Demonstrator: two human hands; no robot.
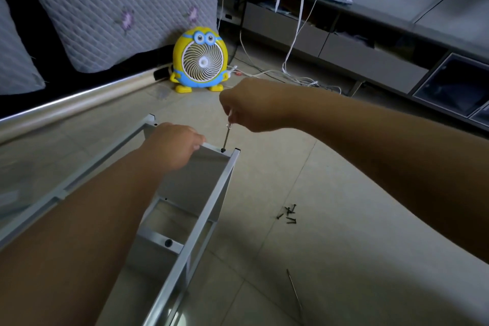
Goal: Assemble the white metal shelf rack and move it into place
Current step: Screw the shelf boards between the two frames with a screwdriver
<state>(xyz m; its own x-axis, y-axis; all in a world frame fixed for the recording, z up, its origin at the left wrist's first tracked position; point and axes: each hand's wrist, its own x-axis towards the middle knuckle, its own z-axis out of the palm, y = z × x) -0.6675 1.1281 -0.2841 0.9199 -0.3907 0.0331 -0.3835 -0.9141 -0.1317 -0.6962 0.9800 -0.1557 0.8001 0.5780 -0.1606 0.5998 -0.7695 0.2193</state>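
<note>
The rack (197, 182) lies on its side on the floor (344, 246), its long rails running toward the person and a panel standing upright at the far end. The left hand (174, 145) rests on that panel's top edge, fingers (197, 144) curled over it and gripping. The right hand (254, 106) is above the panel's right corner, its fingers closed round the handle of a screwdriver (227, 135) held nearly upright. The handle seems to be clear plastic, though the hand hides most of it. The tip sits on a black screw (223, 150) in the top edge, just beside the corner post. Loose screws (288, 214) lie in a small heap on the floor to the right of the rack, and a thin rod (293, 288) lies nearer the person. Beyond stand a yellow fan (200, 59), white cables (291, 42) and a low cabinet (370, 61).
</note>
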